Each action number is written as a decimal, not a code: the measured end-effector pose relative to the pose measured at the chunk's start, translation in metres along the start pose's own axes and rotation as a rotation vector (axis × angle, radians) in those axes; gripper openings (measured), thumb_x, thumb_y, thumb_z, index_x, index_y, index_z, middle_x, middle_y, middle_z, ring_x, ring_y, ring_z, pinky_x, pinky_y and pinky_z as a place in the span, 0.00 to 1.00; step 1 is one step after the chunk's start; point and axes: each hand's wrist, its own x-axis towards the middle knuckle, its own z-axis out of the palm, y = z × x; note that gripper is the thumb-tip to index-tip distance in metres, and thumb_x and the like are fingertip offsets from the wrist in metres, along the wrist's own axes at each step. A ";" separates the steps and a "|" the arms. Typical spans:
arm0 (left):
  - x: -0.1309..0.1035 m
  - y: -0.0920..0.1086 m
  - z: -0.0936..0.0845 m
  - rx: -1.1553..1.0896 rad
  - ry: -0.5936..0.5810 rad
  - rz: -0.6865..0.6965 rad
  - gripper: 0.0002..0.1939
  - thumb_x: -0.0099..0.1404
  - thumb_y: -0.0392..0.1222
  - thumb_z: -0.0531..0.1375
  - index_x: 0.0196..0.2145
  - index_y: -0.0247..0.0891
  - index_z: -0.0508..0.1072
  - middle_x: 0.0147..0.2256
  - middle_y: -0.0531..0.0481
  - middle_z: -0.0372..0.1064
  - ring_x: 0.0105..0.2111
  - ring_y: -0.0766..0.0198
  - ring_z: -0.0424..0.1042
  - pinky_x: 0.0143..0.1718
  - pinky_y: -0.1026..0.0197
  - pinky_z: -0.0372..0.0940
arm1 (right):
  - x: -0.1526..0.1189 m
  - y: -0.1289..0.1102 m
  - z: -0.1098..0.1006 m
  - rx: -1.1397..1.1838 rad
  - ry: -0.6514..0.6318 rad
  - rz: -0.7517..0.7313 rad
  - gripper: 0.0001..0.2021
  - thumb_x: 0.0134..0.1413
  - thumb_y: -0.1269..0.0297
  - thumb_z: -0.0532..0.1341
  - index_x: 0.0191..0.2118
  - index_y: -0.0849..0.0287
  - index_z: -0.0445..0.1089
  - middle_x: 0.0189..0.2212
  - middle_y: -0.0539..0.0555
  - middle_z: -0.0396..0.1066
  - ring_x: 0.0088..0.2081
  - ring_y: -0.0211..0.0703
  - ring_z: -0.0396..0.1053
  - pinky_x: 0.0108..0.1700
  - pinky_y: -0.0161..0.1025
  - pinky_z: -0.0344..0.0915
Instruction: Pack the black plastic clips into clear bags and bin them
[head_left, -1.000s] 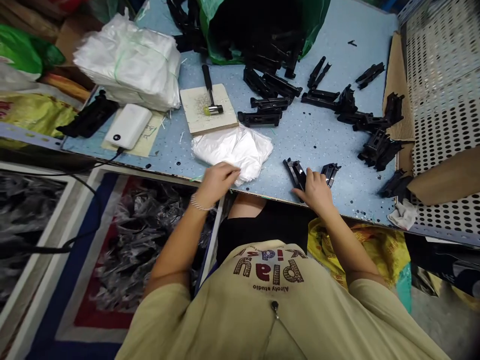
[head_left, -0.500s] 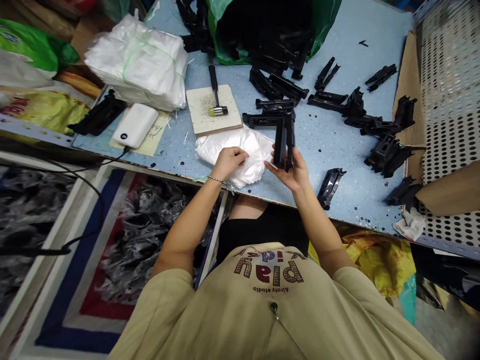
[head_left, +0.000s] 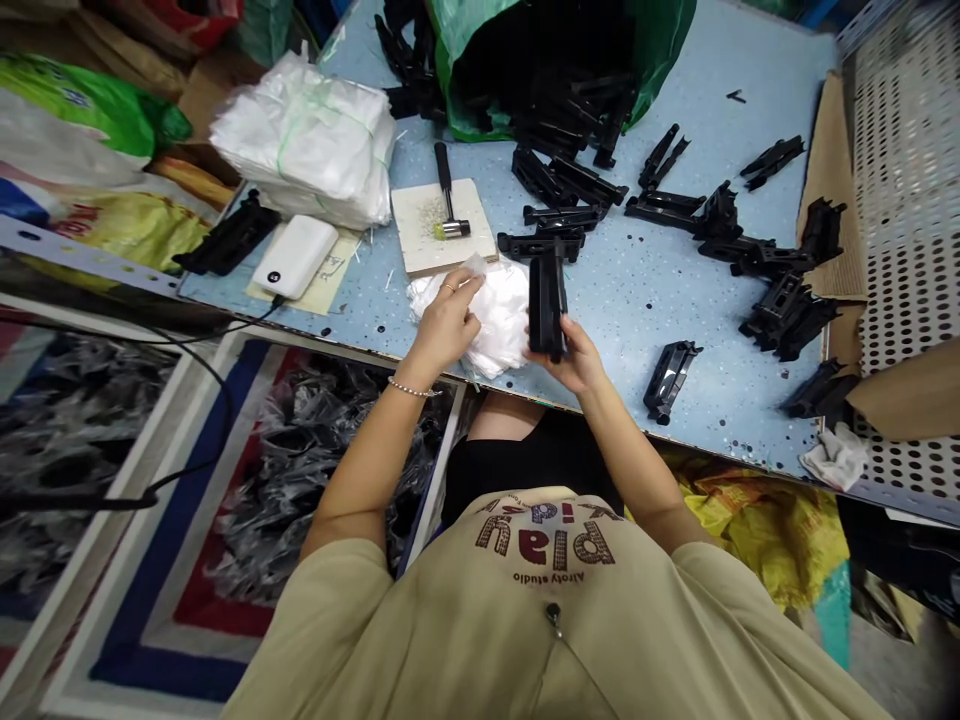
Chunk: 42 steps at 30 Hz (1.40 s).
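My right hand (head_left: 574, 360) grips a black plastic part (head_left: 546, 300), long and channel-shaped, held upright over the table's front edge. My left hand (head_left: 448, 318) is over a stack of thin white plastic bags (head_left: 499, 315). Its fingertips are at a raised translucent bag corner and seem to pinch it, while the thumb lies lower on the stack. Behind the stack, a small hammer (head_left: 448, 195) with a yellow-tipped head rests on a pale board (head_left: 409, 235). Another black part (head_left: 540, 245) lies flat just beyond the held one.
A green sack (head_left: 461, 75) full of black parts lies at the back. Several loose parts (head_left: 671, 380) are spread over the right side. A tied bundle of white bags (head_left: 300, 140) and a white power bank (head_left: 295, 257) are at left. Below the table stands a crate (head_left: 142, 640) of bagged parts.
My left hand has moved left and forward to the stack's far edge, where a bag corner now stands raised. My right hand has drawn the black part slightly nearer and turned it.
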 end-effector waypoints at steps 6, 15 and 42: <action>0.005 -0.016 0.019 -0.338 -0.140 0.048 0.36 0.61 0.26 0.61 0.66 0.42 0.70 0.67 0.41 0.64 0.41 0.66 0.75 0.44 0.61 0.75 | -0.034 0.018 -0.011 0.093 -0.299 0.470 0.33 0.65 0.38 0.55 0.58 0.65 0.69 0.33 0.55 0.74 0.30 0.37 0.71 0.26 0.29 0.73; -0.006 -0.018 0.013 -0.208 -0.143 0.092 0.41 0.62 0.23 0.55 0.71 0.43 0.64 0.71 0.40 0.59 0.50 0.60 0.77 0.54 0.55 0.76 | -0.010 0.010 -0.005 0.241 -0.190 0.471 0.30 0.70 0.41 0.51 0.58 0.65 0.67 0.31 0.53 0.74 0.28 0.36 0.70 0.22 0.25 0.70; -0.213 0.041 -0.091 0.158 0.124 -0.312 0.21 0.68 0.46 0.65 0.58 0.53 0.78 0.54 0.48 0.75 0.38 0.59 0.78 0.48 0.54 0.78 | -0.082 0.049 0.069 -0.640 -0.548 0.056 0.24 0.66 0.43 0.64 0.59 0.52 0.77 0.54 0.58 0.80 0.53 0.50 0.79 0.58 0.52 0.75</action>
